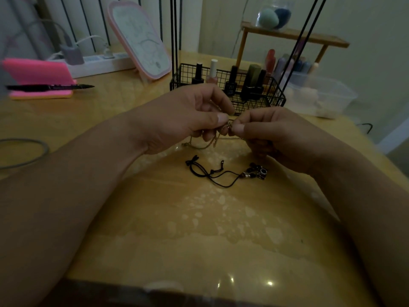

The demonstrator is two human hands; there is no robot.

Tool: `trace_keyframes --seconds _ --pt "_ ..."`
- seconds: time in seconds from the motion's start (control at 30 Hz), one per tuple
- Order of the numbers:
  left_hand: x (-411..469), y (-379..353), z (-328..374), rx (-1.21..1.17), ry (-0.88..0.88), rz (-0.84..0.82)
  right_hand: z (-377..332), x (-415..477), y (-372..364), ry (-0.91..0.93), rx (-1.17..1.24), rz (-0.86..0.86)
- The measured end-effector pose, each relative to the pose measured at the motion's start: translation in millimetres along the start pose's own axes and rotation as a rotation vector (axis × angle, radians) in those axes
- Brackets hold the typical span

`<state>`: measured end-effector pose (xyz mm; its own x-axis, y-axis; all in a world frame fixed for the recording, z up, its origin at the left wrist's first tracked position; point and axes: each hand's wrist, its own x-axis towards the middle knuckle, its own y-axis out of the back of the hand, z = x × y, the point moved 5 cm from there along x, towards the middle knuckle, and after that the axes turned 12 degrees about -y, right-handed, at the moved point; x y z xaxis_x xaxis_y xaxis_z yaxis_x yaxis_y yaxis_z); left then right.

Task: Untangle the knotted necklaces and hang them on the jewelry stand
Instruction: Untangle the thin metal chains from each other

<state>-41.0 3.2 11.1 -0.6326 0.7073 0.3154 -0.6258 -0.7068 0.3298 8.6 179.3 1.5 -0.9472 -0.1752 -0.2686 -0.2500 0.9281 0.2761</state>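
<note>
Head view: shows knotted gold chain necklace held up mid-frame, pinched from both sides. Gripped on L by left hand, thumb & forefinger closed on knot, other fingers curled. Gripped on R by right hand same way, thumb tip on chain. Hands nearly touching at knot. Loose loops of chain hanging down to worktop, just under left hand. Nearer camera, flat on worktop: black cord necklace w/ dark beads & charm at its R end, apart from both hands. Behind hands: black wire basket w/ nail polish bottles upright inside, thin black rods rising at its corners. Far L: pink-framed mirror tilted back, white power strip, black pen on pink holder. Far R: wooden shelf w/ jar of makeup sponges on top, clear plastic box beside basket.
</note>
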Motion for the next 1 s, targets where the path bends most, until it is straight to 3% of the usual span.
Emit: trace_keyframes --seconds 0.73,1.0 --pt "0.6 -5.2 -1.8 0.326 -0.01 -0.04 -3.9 -0.2 -1.1 0.057 0.024 0.112" --pt "-0.1 -2.5 -0.5 0.275 0.01 -0.069 -3.0 1.8 4.2 0.056 0.035 0.175"
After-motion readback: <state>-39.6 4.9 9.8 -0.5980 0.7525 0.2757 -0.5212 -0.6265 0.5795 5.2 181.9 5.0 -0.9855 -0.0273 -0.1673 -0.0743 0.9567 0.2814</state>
